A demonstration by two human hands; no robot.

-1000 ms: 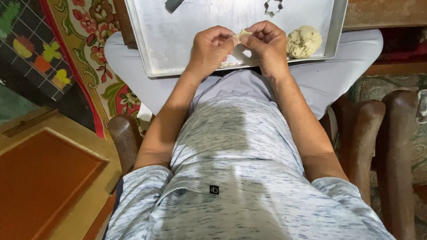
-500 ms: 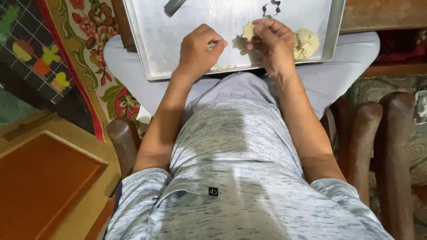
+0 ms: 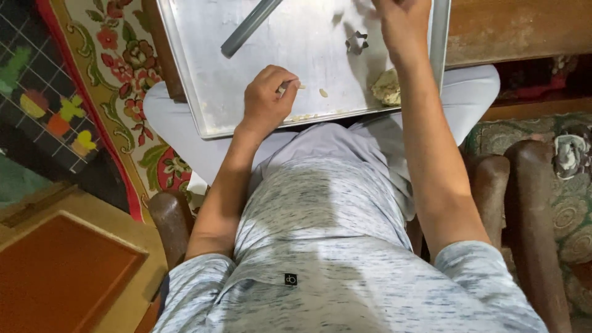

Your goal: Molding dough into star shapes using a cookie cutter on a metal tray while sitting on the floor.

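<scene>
Left hand (image 3: 266, 98): fingers curled, tips pinched narrowly on a small pale scrap of dough (image 3: 290, 87) at the near part of the shallow rectangular metal baking tray (image 3: 203, 92). Hand rests on the tray surface. A second loose crumb of dough (image 3: 323, 93) lies just beside the pinch, apart from the fingers, with more crumbs along the near rim.

Right hand (image 3: 401, 21): reached out to the far right of the tray, partly cut off by the top edge of the view. Whether it grips anything, cannot tell.

Small star-shaped metal cookie cutter (image 3: 356, 43) stands on the tray just left of the right wrist, not touched. Pale rough lump of dough (image 3: 387, 86) sits at the near right corner of the tray, partly behind the right forearm. Grey metal rod (image 3: 250, 26) lies slantwise at the tray's far left, well apart from both hands.

Judgement: step in hand appears to be gathering leftover dough scraps from the tray. The other crumbs call for an equally fine pinch; small and flat on smooth metal, they may smear rather than lift. Tray rests across the lap, so pressure should stay light.
</scene>
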